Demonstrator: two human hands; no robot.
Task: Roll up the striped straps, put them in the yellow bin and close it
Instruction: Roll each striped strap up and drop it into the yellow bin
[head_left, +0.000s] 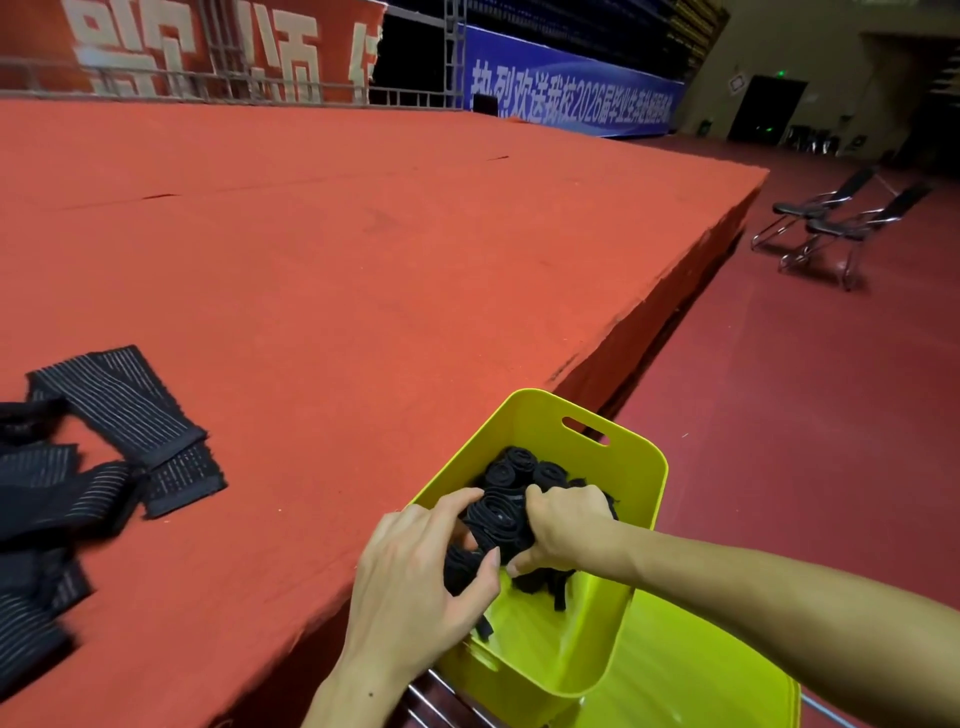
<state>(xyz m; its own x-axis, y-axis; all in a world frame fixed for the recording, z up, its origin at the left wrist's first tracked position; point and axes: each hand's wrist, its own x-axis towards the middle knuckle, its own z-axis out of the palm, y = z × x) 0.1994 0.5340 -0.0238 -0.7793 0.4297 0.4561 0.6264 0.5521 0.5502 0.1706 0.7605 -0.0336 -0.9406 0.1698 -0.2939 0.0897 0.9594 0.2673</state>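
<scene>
Your left hand (415, 566) and right hand (563, 525) both work inside the yellow bin (631, 462). Each grip is curled tight round the same rolled strap (496, 519), a thick coil of black elastic webbing held just above the bin's floor. Left thumb and fingers wrap its near end; right fingers clamp its far side.

The bin is smooth, glossy plastic with rounded corners and an oval handle slot (584, 431) in its far wall. More rolled straps (524, 467), tight black spirals seen end-on, lie packed against that far wall, behind your hands. A loose black tail (561, 597) hangs from under your right hand toward the bin floor. A matching yellow panel (701, 670), probably the lid, sits under and to the near right of the bin.

Left of the bin, well apart, unrolled striped straps (119, 410) lie flat and overlapping on a stage (337, 234) covered in coarse orange-red felt. They are ribbed black fabric with fine pale lines and a stitched end patch.

Beyond the bin to the right, two black folding chairs (836, 223) with chrome frames stand on the dark red floor (779, 415). Far behind, a blue banner (566, 88) carries white Chinese characters including "2026"; a red banner (208, 47) shows large pale characters, partly cut off.
</scene>
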